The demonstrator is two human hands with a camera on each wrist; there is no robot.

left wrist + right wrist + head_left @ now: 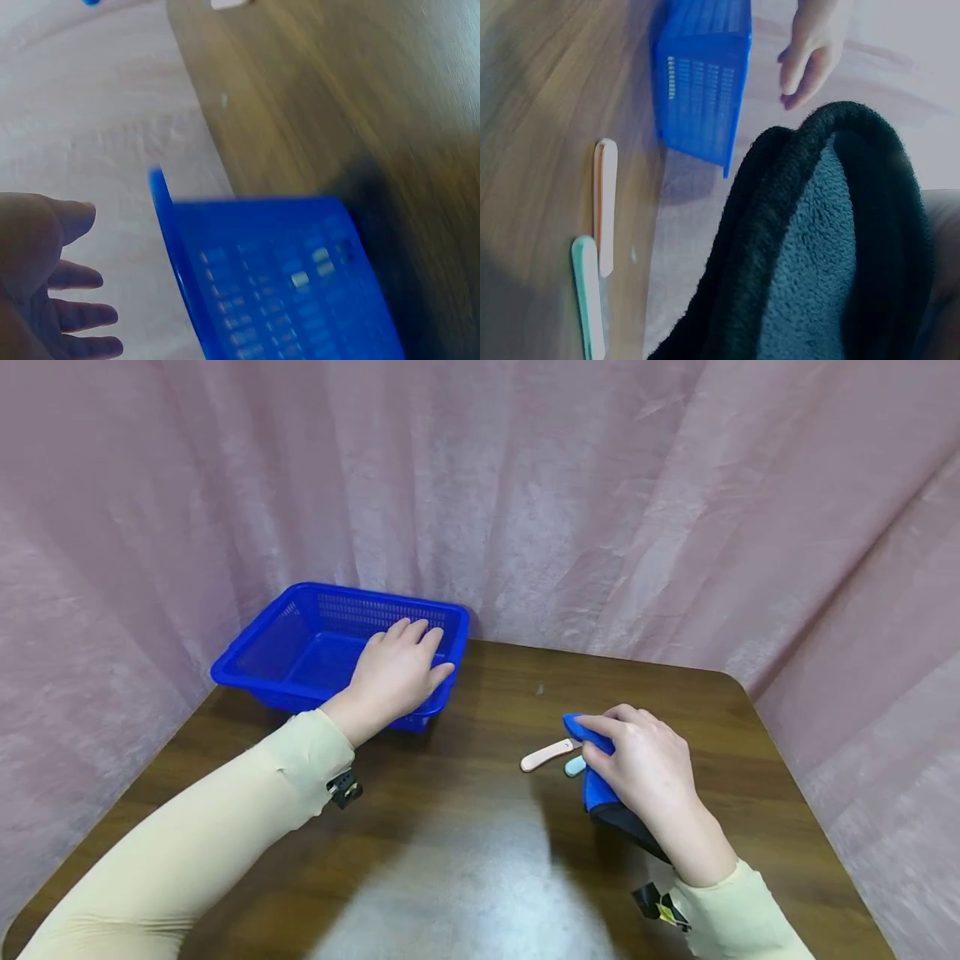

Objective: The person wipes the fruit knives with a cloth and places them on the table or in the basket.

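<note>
My right hand [645,764] pinches a blue and black piece of soft fabric [597,787] between thumb and fingers. In the right wrist view, the fabric [810,247] shows a fuzzy black edge folded around a grey lining. Beside that hand on the table lie a pink-handled folding knife [546,755] and a teal one [575,766], partly hidden by the fabric in the head view. My left hand [397,668] is over the right part of a blue plastic basket [262,681], its fingers spread and holding nothing.
The basket stands at the back left of the brown wooden table [465,827], with slotted walls. Pink curtains [525,510] hang close behind the table and at both sides. A tiny pale scrap [540,690] lies near the back edge.
</note>
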